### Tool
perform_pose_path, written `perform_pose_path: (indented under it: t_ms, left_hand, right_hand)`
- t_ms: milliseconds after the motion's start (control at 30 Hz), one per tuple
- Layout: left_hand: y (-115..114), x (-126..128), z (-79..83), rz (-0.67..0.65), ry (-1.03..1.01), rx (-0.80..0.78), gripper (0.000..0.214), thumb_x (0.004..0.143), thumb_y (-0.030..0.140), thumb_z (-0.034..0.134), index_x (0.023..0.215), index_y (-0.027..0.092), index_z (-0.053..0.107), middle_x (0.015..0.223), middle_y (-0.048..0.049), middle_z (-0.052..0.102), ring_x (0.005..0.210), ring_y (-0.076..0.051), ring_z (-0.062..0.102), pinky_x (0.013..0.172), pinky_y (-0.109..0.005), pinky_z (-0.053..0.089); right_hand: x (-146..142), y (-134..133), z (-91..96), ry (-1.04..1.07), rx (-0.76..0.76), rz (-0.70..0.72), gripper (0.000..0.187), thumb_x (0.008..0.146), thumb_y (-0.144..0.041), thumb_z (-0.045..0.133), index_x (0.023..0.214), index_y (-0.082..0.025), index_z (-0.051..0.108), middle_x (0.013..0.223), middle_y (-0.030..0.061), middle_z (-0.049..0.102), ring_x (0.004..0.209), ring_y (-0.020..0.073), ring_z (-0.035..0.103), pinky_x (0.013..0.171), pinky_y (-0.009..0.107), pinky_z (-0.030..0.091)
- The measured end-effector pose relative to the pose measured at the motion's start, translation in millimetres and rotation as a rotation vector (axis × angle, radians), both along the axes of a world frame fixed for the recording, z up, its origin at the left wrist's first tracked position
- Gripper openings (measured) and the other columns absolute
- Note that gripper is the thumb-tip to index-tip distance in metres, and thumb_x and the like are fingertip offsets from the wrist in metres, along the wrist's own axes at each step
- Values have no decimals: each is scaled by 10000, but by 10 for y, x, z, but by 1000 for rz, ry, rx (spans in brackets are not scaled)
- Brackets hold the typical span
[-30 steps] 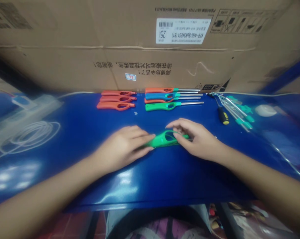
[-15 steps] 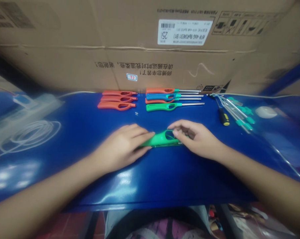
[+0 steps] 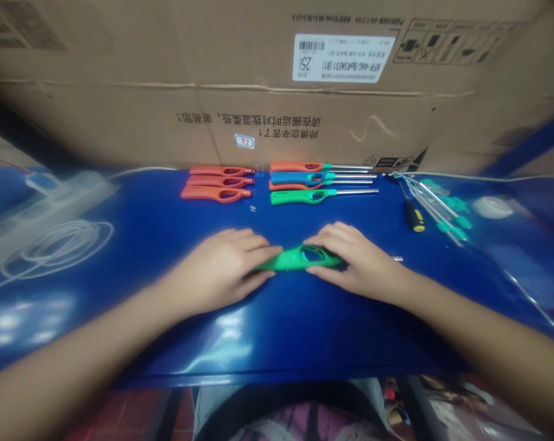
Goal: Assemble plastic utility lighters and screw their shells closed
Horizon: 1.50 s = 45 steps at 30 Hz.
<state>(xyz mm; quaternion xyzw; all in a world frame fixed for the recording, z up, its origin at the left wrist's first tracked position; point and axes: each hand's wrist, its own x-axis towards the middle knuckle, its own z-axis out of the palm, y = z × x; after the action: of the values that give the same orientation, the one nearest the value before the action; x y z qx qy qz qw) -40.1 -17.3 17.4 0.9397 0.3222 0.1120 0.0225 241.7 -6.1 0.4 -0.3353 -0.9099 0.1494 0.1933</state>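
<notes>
A green long-neck lighter [image 3: 290,260] lies level between my hands, just over the blue tabletop. My left hand [image 3: 231,263] is closed on its handle end. My right hand [image 3: 357,260] pinches it around the trigger opening, thumb on the near side and fingers on the far side. A short metal tip [image 3: 398,258] shows past my right hand; the part between is hidden by that hand. Beyond my hands rest a green lighter [image 3: 288,197] with a metal rod, a blue lighter [image 3: 286,178] and orange ones. Left of them lie three orange lighter bodies [image 3: 212,193] without rods.
On the right are a black and yellow screwdriver [image 3: 413,217], metal rods with teal ends [image 3: 442,217] and a white rounded object [image 3: 492,207]. Small metal pieces [image 3: 253,209] lie mid-table. A coiled white cable [image 3: 59,245] is at left. A cardboard wall [image 3: 134,128] closes the back.
My right hand has shifted its grip: its fingers now wrap the lighter's front from both sides, rather than pinching at the opening. The metal tip now shows past that hand. My left hand stays put.
</notes>
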Motion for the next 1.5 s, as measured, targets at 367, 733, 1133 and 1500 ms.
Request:
perform_pose_path:
  t_ms: [367, 733, 1133, 1500]
  left_hand:
    - [-5, -1, 1, 26, 16, 16, 323, 977, 338, 564, 1266, 228, 658, 1101, -70, 699, 949, -225, 658, 821, -356, 541]
    - [-25, 19, -18, 24, 60, 65, 305, 954, 329, 584, 1218, 206, 674, 1051, -70, 698, 915, -233, 658, 780, -360, 546]
    - [-24, 29, -54, 54, -69, 9, 294, 1021, 351, 492, 1179, 181, 673, 999, -72, 709, 877, -196, 686, 770, -306, 552]
    - [-48, 42, -31, 61, -163, -54, 275, 1023, 360, 496, 1107, 179, 685, 933, -50, 697, 819, -188, 667, 716, -306, 516]
  right_hand:
    - [-13, -1, -15, -17, -3, -10, 293, 946, -358, 638, 1206, -229, 603, 1126, 98, 610, 1027, 254, 550, 897, 439, 466]
    - [-11, -27, 10, -116, 40, -22, 320, 948, -340, 623, 1237, -204, 606, 1130, 108, 627, 1031, 265, 573, 899, 452, 470]
    - [1, -24, 17, 98, 43, -21, 84, 962, -233, 583, 1034, -210, 621, 990, 82, 674, 909, 220, 646, 800, 357, 546]
    - [13, -56, 93, 60, 91, -48, 85, 991, -260, 550, 1002, -196, 603, 962, 79, 670, 871, 217, 624, 799, 360, 498]
